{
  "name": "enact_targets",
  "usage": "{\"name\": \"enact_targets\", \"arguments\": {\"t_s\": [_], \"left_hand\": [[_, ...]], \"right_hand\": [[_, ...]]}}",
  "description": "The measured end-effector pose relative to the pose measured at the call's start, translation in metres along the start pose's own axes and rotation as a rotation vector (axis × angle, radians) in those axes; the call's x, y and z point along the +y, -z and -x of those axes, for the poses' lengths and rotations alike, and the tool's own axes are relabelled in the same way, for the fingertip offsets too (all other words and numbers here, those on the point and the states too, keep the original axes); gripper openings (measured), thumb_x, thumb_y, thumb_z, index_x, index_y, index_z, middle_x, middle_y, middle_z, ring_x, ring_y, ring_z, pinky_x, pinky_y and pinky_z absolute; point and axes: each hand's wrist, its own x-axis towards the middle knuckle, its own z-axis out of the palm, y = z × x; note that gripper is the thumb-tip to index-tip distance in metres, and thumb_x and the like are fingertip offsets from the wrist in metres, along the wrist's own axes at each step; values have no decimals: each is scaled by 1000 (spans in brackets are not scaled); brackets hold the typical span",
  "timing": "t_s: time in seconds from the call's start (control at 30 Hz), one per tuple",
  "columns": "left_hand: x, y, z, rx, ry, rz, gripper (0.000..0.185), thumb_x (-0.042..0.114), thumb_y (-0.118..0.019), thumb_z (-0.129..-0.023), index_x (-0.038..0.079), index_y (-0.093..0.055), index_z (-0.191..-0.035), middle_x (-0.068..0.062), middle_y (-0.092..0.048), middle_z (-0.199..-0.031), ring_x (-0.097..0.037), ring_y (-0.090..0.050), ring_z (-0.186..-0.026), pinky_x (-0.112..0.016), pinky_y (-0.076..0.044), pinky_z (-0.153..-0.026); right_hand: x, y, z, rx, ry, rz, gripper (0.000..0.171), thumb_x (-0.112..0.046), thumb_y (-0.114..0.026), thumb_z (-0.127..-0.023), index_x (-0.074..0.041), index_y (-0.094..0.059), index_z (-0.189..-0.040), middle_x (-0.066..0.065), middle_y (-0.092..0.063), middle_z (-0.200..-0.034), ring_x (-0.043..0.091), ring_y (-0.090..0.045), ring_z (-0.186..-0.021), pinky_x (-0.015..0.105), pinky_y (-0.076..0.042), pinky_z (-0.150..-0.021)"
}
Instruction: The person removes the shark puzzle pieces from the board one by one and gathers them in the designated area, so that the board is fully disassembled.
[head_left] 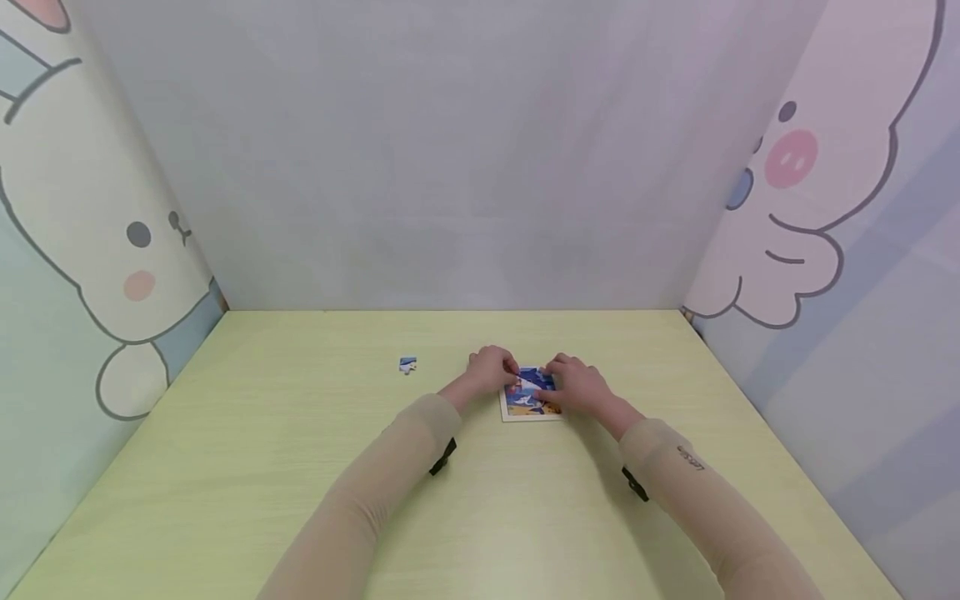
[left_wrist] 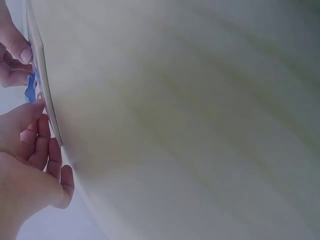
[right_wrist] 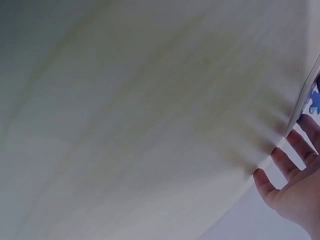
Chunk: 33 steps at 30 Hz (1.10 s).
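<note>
Head view, near to far. Two sleeved forearms enter from 6 o'clock and meet at the counter point(head_left: 300, 467) centre. Left hand point(head_left: 491, 369), at 9 o'clock of the puzzle board point(head_left: 529, 398): fingers curled, tips at the board's upper-left edge; left wrist view shows thumb and fingertips closing on a blue piece at the board rim. Right hand point(head_left: 577, 383), at 3 o'clock: fingers fairly straight and slightly apart, tips pressing on the board's top-right area; right wrist view shows them spread beside the board edge. Board lies flat, approx. counter centre, pic mostly blue w/ orange at the near edge. Loose puzzle piece point(head_left: 407, 364) lies apart at 9 o'clock, well clear of the left hand.
</note>
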Motion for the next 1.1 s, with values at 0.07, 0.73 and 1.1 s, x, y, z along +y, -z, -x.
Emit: {"name": "enact_targets", "arguments": {"t_s": [0.07, 0.73, 1.1], "left_hand": [[1, 1, 1, 0, 2, 22, 6, 21, -72, -84, 16, -70, -85, 5, -67, -87, -19, -57, -94, -43, -30, -93], [-3, 4, 2, -58, -148, 144, 14, 12, -65, -88, 12, -66, -102, 0, -62, -84, -12, -54, -75, -26, -42, -73], [-13, 3, -4, -114, -190, 180, 10, 13, -65, -89, 13, -64, -99, 1, -62, -86, -10, -56, -79, -24, -44, -72]], "right_hand": [[0, 0, 0, 0, -2, 3, 62, -60, -65, -79, -12, -63, -119, 6, -57, -116, 25, -55, -102, 50, -46, -83], [4, 0, 0, 1, 15, -15, 61, -59, -65, -79, -14, -64, -120, 5, -58, -118, 27, -54, -106, 54, -44, -86], [10, 0, -2, 24, 49, -35, 59, -59, -66, -78, -16, -64, -119, 3, -57, -113, 25, -53, -104, 54, -42, -86]]}}
